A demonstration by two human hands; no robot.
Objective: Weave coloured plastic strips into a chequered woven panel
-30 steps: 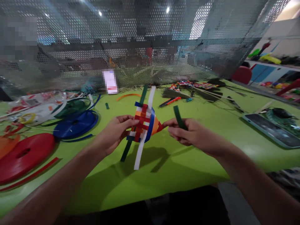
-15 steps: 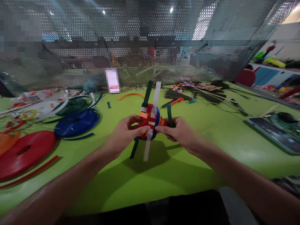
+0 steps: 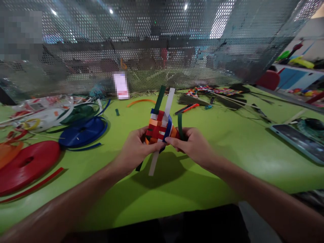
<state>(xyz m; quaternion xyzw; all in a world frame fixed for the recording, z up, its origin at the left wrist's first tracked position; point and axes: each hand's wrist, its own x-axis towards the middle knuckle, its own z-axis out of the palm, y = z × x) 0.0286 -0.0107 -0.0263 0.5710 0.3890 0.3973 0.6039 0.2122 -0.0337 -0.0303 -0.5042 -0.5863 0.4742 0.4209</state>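
A small woven piece of flat plastic strips (image 3: pixel 156 130), red, orange, white, blue and green, is held up over the green table between both hands. My left hand (image 3: pixel 136 145) grips its left side, thumb across the lower front and fingers behind. On the right side, my right hand (image 3: pixel 191 140) pinches the blue edge band, with its other fingers curled behind. A green strip end (image 3: pixel 180 125) sticks up beside the right fingers. Loose green (image 3: pixel 160 98) and white (image 3: pixel 169 103) ends point up from the top, and two more hang below.
Coils of red (image 3: pixel 43 162), blue (image 3: pixel 83 131) and green strip (image 3: pixel 81 114) lie left on the green table (image 3: pixel 162 199). A red-and-black cutter (image 3: pixel 187 108) lies behind the hands. At right is a phone (image 3: pixel 298 141). Perforated metal sheet (image 3: pixel 152 44) closes off the back.
The woven piece has tilted and shifted slightly left, its lower ends swinging left. My left thumb sits lower on it. Both hands keep their hold.
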